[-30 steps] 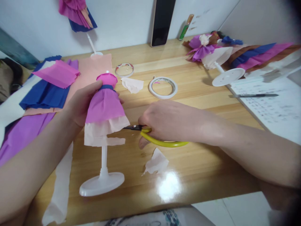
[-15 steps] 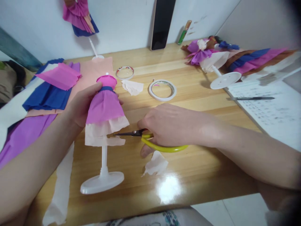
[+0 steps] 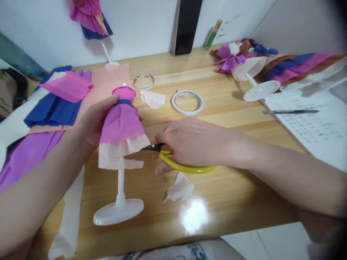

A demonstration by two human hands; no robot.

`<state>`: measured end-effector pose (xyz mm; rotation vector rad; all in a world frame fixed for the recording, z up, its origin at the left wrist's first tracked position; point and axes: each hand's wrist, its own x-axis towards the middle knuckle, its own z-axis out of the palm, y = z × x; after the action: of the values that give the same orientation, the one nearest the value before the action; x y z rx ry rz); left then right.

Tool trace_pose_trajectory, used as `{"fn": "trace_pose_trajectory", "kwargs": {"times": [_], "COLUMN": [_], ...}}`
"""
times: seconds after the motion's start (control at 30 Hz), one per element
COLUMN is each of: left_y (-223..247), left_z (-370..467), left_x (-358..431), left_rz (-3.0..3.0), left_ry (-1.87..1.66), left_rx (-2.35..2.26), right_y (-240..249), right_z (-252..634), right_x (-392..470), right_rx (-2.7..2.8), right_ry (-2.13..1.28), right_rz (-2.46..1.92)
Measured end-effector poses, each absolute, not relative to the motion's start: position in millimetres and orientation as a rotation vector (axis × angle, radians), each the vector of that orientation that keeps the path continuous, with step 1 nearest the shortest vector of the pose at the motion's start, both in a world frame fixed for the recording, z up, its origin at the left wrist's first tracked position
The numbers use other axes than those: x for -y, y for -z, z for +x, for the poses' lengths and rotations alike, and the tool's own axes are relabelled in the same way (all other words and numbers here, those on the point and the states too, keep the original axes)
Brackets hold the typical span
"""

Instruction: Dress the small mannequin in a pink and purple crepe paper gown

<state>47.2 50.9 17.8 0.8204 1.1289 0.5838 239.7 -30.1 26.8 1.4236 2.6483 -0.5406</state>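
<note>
My left hand [image 3: 99, 115] is wrapped around the upper part of a small dress form [image 3: 124, 95] dressed in crepe paper: pink bodice, blue waistband, purple skirt [image 3: 121, 124] and a pale underskirt [image 3: 108, 155]. A cut strip [image 3: 134, 164] of the pale layer hangs loose at the hem. Below it show the white stem and round base [image 3: 119, 213]. In my right hand [image 3: 187, 144] are yellow-handled scissors [image 3: 189, 168]; their dark blades reach behind the right edge of the pale hem, so the tips are hidden.
Pale paper scraps [image 3: 180, 187] and two tape rolls [image 3: 187, 102] lie on the wooden table. Coloured crepe sheets [image 3: 56, 112] pile up at left. Dressed stands [image 3: 261, 90] lie at right beside a written notebook [image 3: 311, 130] and pen [image 3: 292, 112]. A phone [image 3: 187, 29] leans on the wall.
The scissors have shifted slightly left and up, their tips passing from in front of the gap below the hem to behind the pale paper. My left hand keeps its hold.
</note>
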Motion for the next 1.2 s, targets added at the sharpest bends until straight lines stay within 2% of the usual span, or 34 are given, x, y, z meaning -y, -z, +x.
{"fn": "trace_pose_trajectory", "kwargs": {"times": [0.27, 0.63, 1.13, 1.2], "left_y": [-18.8, -15.5, -48.4, -55.9], "left_z": [48.0, 39.2, 4.8, 0.2], "left_x": [-51.1, -56.9, -70.1, -70.0], "left_rz": [0.792, 0.822, 0.736, 0.728], "left_ry": [-0.62, -0.684, -0.972, -1.048], "left_rx": [-1.191, -1.048, -0.96, -0.948], "right_y": [-26.7, -26.0, -37.0, -38.1], "right_z": [238.7, 239.5, 252.6, 258.6], "right_x": [28.1, 31.3, 20.3, 17.1], "right_rx": [-2.652, -2.678, -2.617, -2.616], "right_ry": [0.612, 0.49, 0.508, 0.609], "right_rz": [1.385, 1.247, 1.476, 1.561]}}
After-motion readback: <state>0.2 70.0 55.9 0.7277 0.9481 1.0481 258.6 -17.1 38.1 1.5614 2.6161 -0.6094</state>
